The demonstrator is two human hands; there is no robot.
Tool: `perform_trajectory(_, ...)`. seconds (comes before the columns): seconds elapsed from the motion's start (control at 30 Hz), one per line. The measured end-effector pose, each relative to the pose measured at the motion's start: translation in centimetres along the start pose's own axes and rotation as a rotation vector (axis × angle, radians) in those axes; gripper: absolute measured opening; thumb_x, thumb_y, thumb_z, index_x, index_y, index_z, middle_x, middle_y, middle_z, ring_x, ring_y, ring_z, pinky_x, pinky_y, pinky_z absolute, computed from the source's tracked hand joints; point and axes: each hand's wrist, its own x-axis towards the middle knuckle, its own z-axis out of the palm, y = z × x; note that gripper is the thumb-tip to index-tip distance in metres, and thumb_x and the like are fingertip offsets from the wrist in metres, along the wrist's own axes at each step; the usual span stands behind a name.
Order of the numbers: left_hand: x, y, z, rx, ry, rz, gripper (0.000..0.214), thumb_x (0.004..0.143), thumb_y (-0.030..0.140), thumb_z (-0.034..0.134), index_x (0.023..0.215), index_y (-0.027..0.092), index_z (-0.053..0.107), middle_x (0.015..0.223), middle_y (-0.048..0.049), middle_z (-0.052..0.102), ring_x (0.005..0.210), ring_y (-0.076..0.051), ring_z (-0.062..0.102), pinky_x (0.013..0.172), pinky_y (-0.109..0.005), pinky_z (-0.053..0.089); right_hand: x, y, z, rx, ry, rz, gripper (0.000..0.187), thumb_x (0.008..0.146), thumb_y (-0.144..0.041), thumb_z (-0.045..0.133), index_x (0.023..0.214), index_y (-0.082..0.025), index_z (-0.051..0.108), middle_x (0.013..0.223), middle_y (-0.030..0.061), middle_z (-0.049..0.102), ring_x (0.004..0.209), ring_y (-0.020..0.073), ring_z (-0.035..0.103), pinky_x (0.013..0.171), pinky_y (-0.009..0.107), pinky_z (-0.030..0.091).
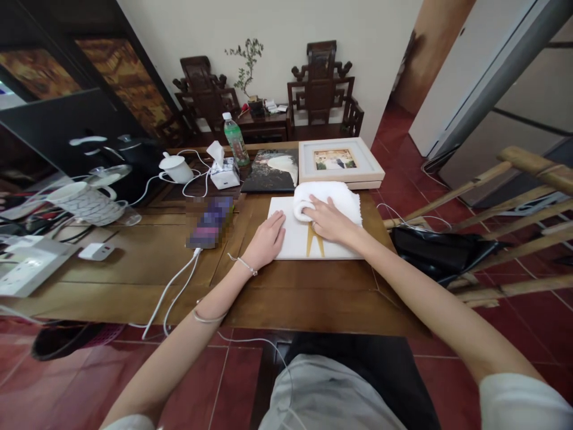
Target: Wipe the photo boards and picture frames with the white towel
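Wiping seems underway, extent unclear — half-curled right hand holds towel; empty left hand lies flat on panel beneath both.

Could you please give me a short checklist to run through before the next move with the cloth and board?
1. Left grip on the white board: ok, it rests at the left edge.
2. Right grip on the white cloth: ok, the fingers lie over it.
3. Whole board surface in view: not ok, the cloth and right grip cover part of it, just above the gold shape.
4. Cloth's underside clean: cannot tell, it is hidden.
5. Green bottle capped and upright: ok.
6. Phone off the board: ok, it lies apart, to the left.
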Motion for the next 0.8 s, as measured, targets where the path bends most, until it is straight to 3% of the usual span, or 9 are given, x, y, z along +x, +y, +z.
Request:
perform_trajectory(0.17,-0.1,-0.1,0.0,-0.003,-0.003,-0.009,0.048,0.099,0.029,0.034,0.138,0.007,0.050,0.151,-0.0207,0.045,0.143,-0.029,0.040,0.118,-0.049,0.034,-0.6,-2.7,0.5,-0.068,-0.064,0.021,0.058,0.080,0.003,0.036,0.131,-0.012,0.060,0.159,0.0196,0.033,0.148,0.0450,0.016,0.100,0.084,0.024)
perform_trajectory(0.37,-0.2,0.1,0.3,-0.002,0.001,-0.064,0.047,0.101,0.031,0.030,0.140,0.012,0.050,0.153,-0.0170,0.044,0.145,-0.027,0.037,0.117,-0.050,0.035,-7.2,-6.9,0.8,-0.075,-0.076,-0.138,0.048,0.086,-0.002,0.037,0.122,-0.014,0.067,0.158,0.0173,0.034,0.148,0.0445,0.017,0.105,0.080,0.022)
perform_trajectory(0.5,0.0,0.4,0.0,0.019,-0.050,-0.070,0.049,0.100,0.027,0.029,0.141,0.007,0.047,0.153,-0.0181,0.044,0.146,-0.028,0.035,0.118,-0.048,0.033,-10.0,-7.7,0.2,-0.022,-0.117,-0.211,0.045,0.083,-0.001,0.041,0.112,-0.016,0.071,0.155,0.0152,0.040,0.148,0.0412,0.022,0.108,0.076,0.024)
perform_trajectory(0.63,0.0,0.5,-0.2,0.042,-0.073,-0.063,0.049,0.098,0.022,0.031,0.143,0.010,0.045,0.154,-0.0163,0.042,0.147,-0.027,0.033,0.118,-0.048,0.033,-9.2,-6.3,-0.4,0.078,-0.123,-0.195,0.051,0.076,0.003,0.039,0.111,-0.017,0.071,0.152,0.0108,0.047,0.148,0.0328,0.026,0.111,0.071,0.025)
perform_trajectory(0.8,0.0,0.2,0.0,0.022,-0.069,-0.061,0.048,0.099,0.027,0.032,0.142,0.010,0.046,0.154,-0.0166,0.042,0.147,-0.027,0.033,0.119,-0.049,0.032,-4.8,-3.3,-0.5,0.083,-0.074,-0.071,0.052,0.075,0.003,0.038,0.115,-0.015,0.068,0.153,0.0139,0.045,0.148,0.0314,0.026,0.111,0.070,0.025)
